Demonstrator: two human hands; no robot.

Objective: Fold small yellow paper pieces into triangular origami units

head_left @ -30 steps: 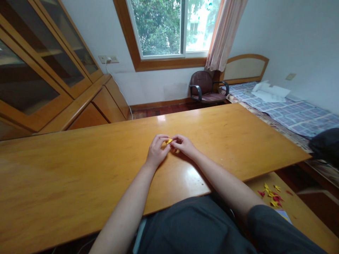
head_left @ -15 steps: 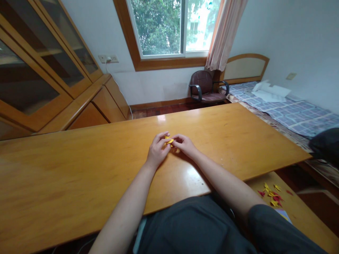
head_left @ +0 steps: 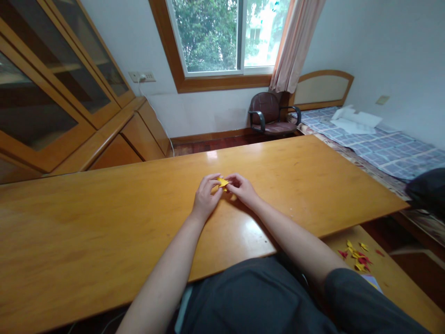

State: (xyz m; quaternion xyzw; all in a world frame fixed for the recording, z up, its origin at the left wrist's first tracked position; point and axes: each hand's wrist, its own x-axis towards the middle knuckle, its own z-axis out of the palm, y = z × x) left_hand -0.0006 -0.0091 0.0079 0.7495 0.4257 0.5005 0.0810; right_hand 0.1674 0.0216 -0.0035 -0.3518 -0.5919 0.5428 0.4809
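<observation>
Between my two hands is a small yellow folded paper piece, held just above the wooden table. My left hand pinches its left side with thumb and fingers. On the right side, the fingertips of my right hand close on the paper's edge. Parts of the paper are hidden behind the fingers, so its exact folded shape is hard to make out.
Several yellow and red folded paper figures lie on a lower wooden surface at right, near a pale packet. A maroon armchair, a bed and a glass-door cabinet stand around the table.
The yellow paper has turned slightly between my fingers and shows more of its surface. My left fingers have shifted a little; both arms stay nearly in place.
</observation>
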